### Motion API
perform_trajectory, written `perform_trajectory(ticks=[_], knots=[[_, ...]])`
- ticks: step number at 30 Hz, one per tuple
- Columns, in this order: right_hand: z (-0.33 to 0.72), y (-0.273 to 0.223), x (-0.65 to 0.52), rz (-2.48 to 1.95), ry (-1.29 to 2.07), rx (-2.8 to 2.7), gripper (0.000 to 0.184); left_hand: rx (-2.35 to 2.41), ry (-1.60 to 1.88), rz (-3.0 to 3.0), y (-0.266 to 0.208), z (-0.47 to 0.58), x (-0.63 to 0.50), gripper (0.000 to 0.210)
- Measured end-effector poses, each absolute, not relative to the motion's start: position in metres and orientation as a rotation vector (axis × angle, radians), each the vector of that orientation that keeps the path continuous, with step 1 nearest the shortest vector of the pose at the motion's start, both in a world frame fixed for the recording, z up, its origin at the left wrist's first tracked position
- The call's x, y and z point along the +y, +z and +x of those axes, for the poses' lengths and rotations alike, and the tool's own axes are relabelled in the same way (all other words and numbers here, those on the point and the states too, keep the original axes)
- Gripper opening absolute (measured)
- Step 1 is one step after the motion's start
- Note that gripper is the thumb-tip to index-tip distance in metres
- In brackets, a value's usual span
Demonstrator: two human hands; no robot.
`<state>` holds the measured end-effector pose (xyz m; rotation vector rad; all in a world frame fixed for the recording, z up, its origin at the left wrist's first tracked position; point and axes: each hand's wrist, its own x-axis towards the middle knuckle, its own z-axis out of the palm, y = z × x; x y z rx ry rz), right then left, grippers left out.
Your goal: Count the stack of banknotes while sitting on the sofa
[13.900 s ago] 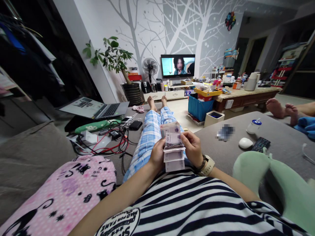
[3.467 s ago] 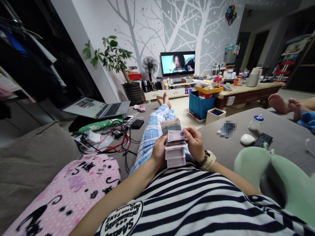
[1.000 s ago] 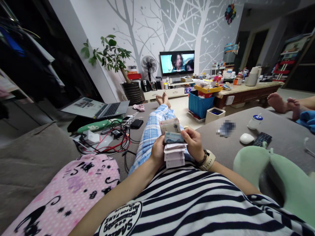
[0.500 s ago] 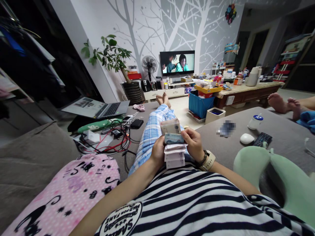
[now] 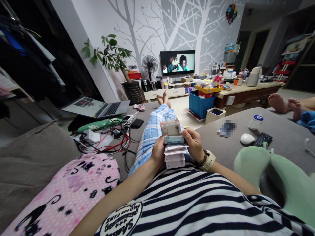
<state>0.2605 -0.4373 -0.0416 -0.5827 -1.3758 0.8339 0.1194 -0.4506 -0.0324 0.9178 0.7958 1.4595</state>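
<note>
A wad of banknotes [image 5: 171, 127] stands between my hands above my lap, its upper notes brownish-grey. In front of them a bluish note [image 5: 173, 140] is bent forward, and several pale notes [image 5: 175, 157] hang fanned downward below it. My left hand [image 5: 158, 149] is closed around the left edge of the wad, thumb on the near side. At the right edge, my right hand [image 5: 194, 141] pinches the notes between thumb and fingers. The wad's lower back is hidden by the front notes.
Left of my legs lie a laptop [image 5: 98, 108], tangled cables [image 5: 123, 139] and a pink cat-print cushion [image 5: 81, 183]. To the right are a phone [image 5: 226, 128], a white mouse [image 5: 247, 139], a lidded jar [image 5: 256, 123] and a green neck pillow [image 5: 292, 183]. Another person's feet [image 5: 283, 103] rest at far right.
The bluish note has bent forward and down, showing less of its face. More of the brownish notes behind it now shows. Both hands stay nearly in place.
</note>
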Motion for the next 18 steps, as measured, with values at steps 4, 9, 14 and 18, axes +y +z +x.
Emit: perform_trajectory(ticks=[4,9,14,18], knots=[[0.26,-0.043,-0.436,-0.575,0.869,-1.371,0.051,0.824,1.475,0.863,-0.028,0.12,-0.453,0.022],[0.26,-0.042,-0.429,-0.661,0.764,-1.236,0.042,0.768,1.437,0.859,-0.027,0.12,-0.457,0.029],[0.26,-0.046,-0.422,-0.733,0.817,-1.248,0.039,0.741,1.428,0.839,-0.026,0.121,-0.457,0.029],[0.26,-0.047,-0.423,-0.715,0.837,-1.302,0.043,0.775,1.42,0.833,-0.025,0.12,-0.456,0.028]])
